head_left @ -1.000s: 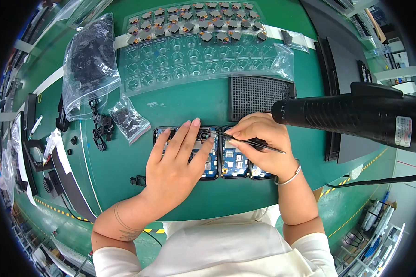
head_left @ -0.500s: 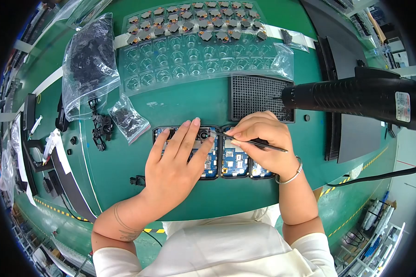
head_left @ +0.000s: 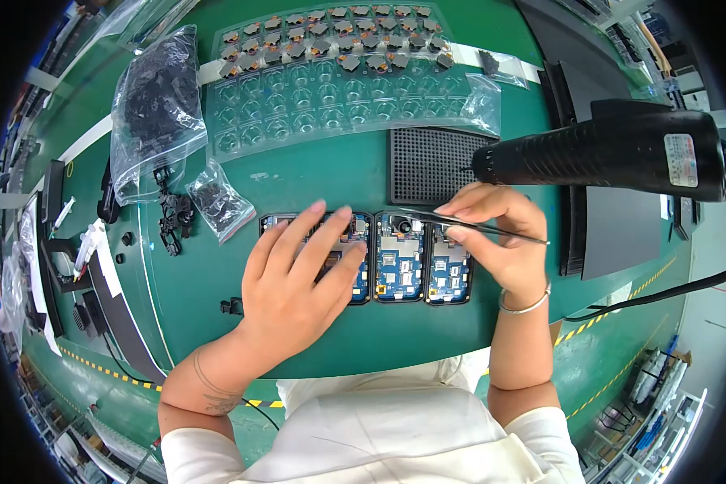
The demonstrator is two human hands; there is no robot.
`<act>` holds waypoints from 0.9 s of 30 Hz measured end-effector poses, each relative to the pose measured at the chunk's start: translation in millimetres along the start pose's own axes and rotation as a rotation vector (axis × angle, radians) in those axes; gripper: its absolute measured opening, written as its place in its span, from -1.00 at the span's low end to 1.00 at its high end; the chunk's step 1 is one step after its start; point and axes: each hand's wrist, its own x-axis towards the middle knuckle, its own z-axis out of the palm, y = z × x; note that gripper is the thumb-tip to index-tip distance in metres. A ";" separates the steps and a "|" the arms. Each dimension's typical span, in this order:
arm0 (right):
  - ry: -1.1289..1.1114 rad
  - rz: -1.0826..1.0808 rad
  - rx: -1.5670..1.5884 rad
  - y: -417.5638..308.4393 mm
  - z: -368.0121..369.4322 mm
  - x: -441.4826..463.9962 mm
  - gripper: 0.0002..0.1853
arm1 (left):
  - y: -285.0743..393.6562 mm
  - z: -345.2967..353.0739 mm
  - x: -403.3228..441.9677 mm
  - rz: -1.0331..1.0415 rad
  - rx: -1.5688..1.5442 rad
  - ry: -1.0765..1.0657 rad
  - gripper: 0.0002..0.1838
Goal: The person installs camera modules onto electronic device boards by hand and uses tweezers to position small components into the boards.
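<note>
My left hand [head_left: 290,278] lies with fingers spread over the leftmost black device housings, whose blue circuit board [head_left: 361,282] shows beside the index finger. A pair of dark tweezers [head_left: 512,234] is pinched in my right hand [head_left: 504,254], their tips pointing left, above the top edge of the boards. Below the tips is a middle housing with a blue circuit board [head_left: 399,278] and a round black lens-like part [head_left: 404,227] near its top. Another housing with a board [head_left: 450,278] stands at the right, partly under my right fingers.
A black perforated tray [head_left: 431,153] lies behind the boards, beside a black power tool [head_left: 573,153]. Farther back, a clear blister tray [head_left: 323,105] holds several small grey-topped parts. Bags of black parts [head_left: 157,113] [head_left: 220,202] and loose black pieces [head_left: 173,214] are at left.
My right hand has moved right with the tweezers, off the left housing, uncovering the middle and right boards. My left hand stays spread over the left housings, shifted slightly left.
</note>
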 end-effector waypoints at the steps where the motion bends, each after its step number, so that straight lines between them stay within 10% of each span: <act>1: -0.053 0.000 -0.064 -2.7 -6.7 0.0 -0.81 | 1.8 -1.1 -1.8 0.030 -0.004 0.035 -0.64; 27: -0.103 -0.083 -0.318 20.1 -27.6 -17.0 -0.84 | 36.7 27.4 22.8 0.122 0.065 -0.078 -0.55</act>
